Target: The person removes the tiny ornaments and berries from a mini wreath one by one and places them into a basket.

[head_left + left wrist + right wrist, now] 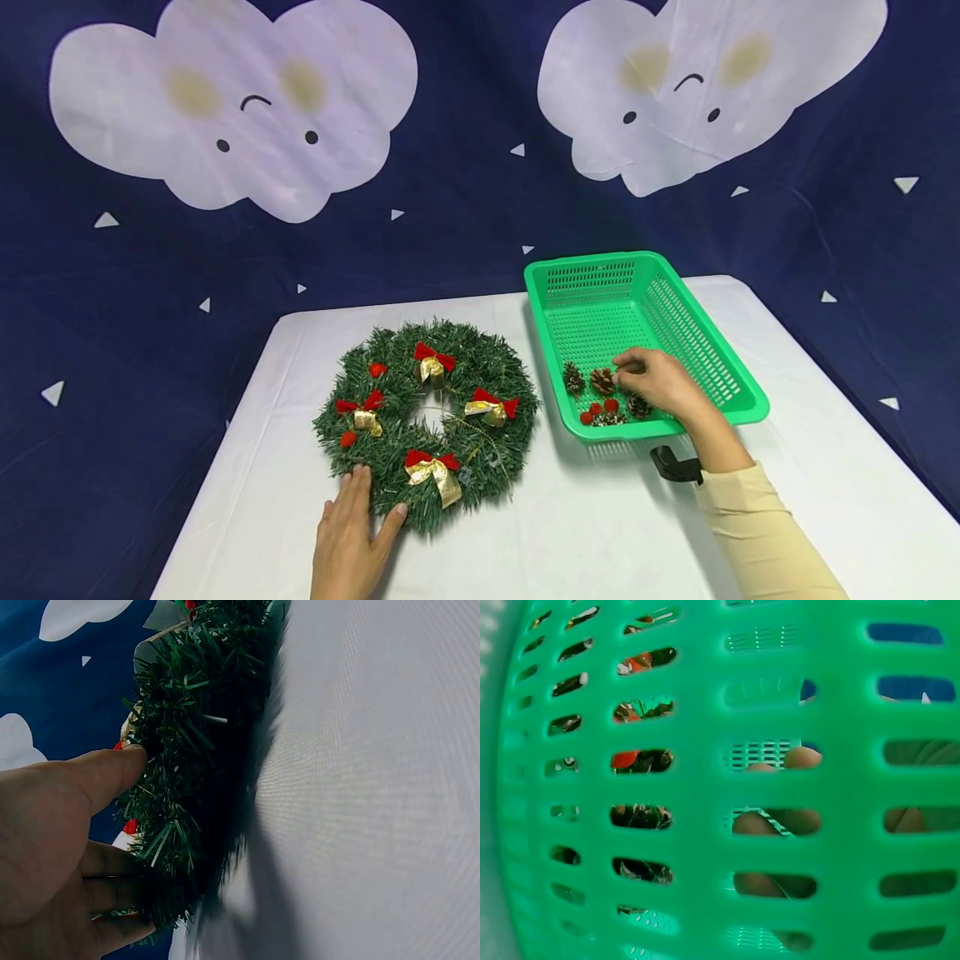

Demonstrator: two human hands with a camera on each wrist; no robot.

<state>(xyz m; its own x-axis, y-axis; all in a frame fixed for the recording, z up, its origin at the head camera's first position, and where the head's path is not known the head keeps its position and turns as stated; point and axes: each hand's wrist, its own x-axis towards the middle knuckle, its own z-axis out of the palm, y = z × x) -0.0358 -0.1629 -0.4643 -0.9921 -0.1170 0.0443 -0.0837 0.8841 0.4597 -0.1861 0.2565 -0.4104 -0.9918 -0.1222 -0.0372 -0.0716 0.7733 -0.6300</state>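
Observation:
A green wreath [427, 421] with red-and-gold bows lies on the white table [600, 533]. My left hand [365, 502] rests flat at its near edge, fingers straight, thumb against the needles. In the left wrist view the left hand [120, 825] touches the wreath [195, 750] from the side. My right hand [637, 377] reaches into the green basket [742, 410], and its curled fingers pinch a pine cone [602, 381]. Two more pine cones [573, 377] and red berries [600, 409] lie nearby. Through the basket wall [705, 787], the right wrist view shows fingers [776, 821].
The basket stands right of the wreath, its far half holding nothing. A black wrist mount [675, 465] sits under my right forearm. A dark blue backdrop with white clouds [240, 108] hangs behind the table. Bare tablecloth lies near the front edge.

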